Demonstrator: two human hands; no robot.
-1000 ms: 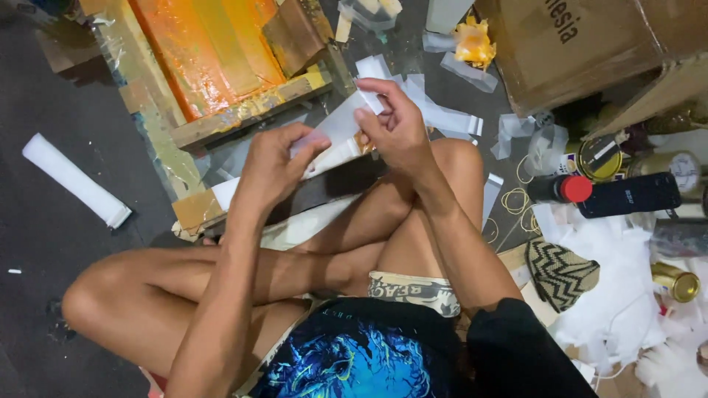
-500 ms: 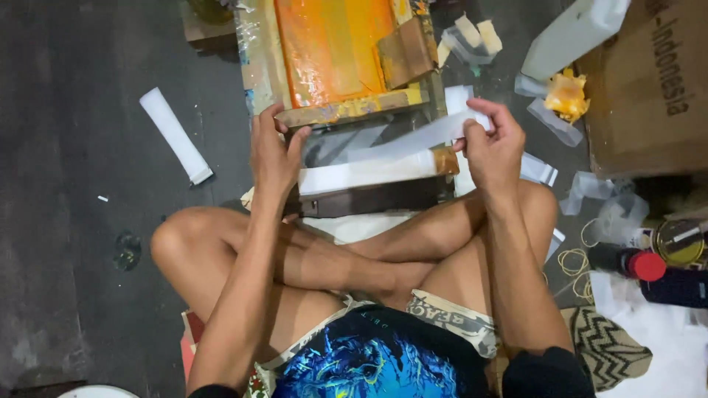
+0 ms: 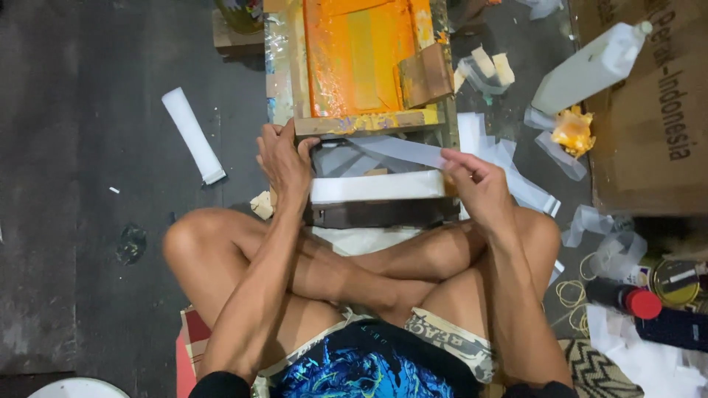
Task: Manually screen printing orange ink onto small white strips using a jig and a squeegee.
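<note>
Left hand [image 3: 284,158] clenched on left end of white strip [image 3: 376,186], against wooden frame's [image 3: 361,124] near edge. Right hand [image 3: 476,184] pinches grey translucent strip [image 3: 402,149] between fingertips; strip runs across to frame. White strip lies flat on dark block [image 3: 380,214], just ahead of crossed legs.

Frame holds orange ink, brown card scraper [image 3: 425,76] leaning inside. Cardboard box [image 3: 649,110] cut off at right, contents unseen. White bottle [image 3: 590,68] tilted against it. Tin [image 3: 675,280] partly cut off.

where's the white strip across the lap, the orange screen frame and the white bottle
white strip [image 3: 376,186]: head view, on the middle of its flat face
orange screen frame [image 3: 354,55]: head view, on the orange mesh inside the frame
white bottle [image 3: 586,70]: head view, on its body
</note>
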